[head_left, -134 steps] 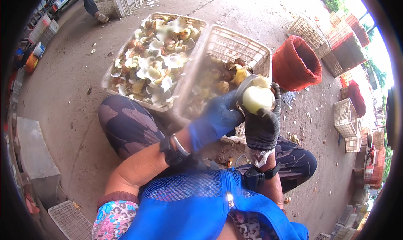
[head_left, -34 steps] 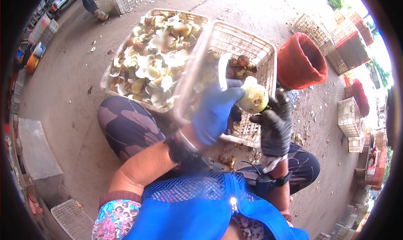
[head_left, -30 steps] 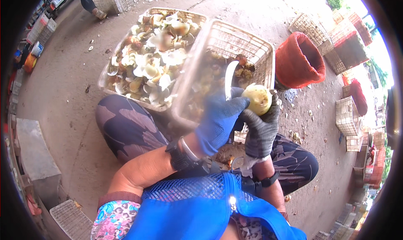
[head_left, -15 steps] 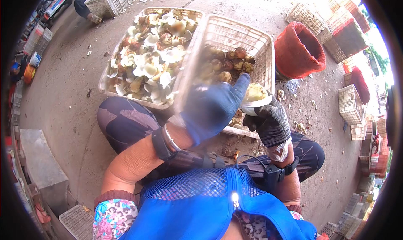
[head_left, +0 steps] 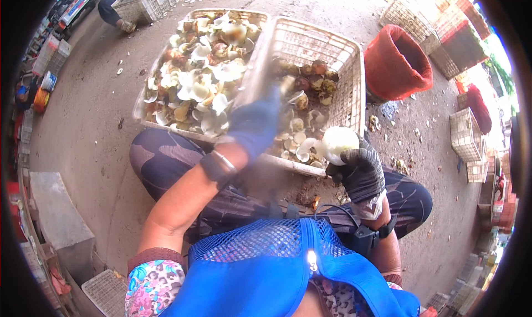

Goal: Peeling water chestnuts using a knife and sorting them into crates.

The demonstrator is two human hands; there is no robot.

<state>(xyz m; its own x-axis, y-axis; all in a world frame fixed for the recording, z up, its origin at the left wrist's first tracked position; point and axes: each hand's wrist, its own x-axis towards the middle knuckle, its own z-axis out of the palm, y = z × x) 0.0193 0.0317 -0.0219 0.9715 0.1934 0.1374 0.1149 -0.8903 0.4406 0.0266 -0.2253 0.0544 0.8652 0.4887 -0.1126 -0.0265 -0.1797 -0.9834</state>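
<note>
My left hand [head_left: 255,123] in a blue glove is smeared by motion over the crates' adjoining rims; whether it holds anything is unclear. My right hand [head_left: 352,167], in a dark glove, is closed round a white peeled bulb, likely an onion [head_left: 340,143], beside the right crate's near corner. That white plastic crate [head_left: 342,50] holds brown bulbs [head_left: 318,68] at the back and pale peelings [head_left: 306,149] nearer me. The left crate [head_left: 146,78] is heaped with white and brown peelings [head_left: 199,89].
A red round container [head_left: 398,65] stands right of the crates. Stacked crates [head_left: 463,42] and more crates [head_left: 464,139] line the right. A person's leg [head_left: 108,12] is beside a crate [head_left: 138,9] at upper left. A pale board [head_left: 55,211] lies at lower left.
The curved blade seen in my left hand earlier is not visible. That hand has swung left, away from the bulb. The bulb, now whiter, stays in my right hand, slightly lower.
</note>
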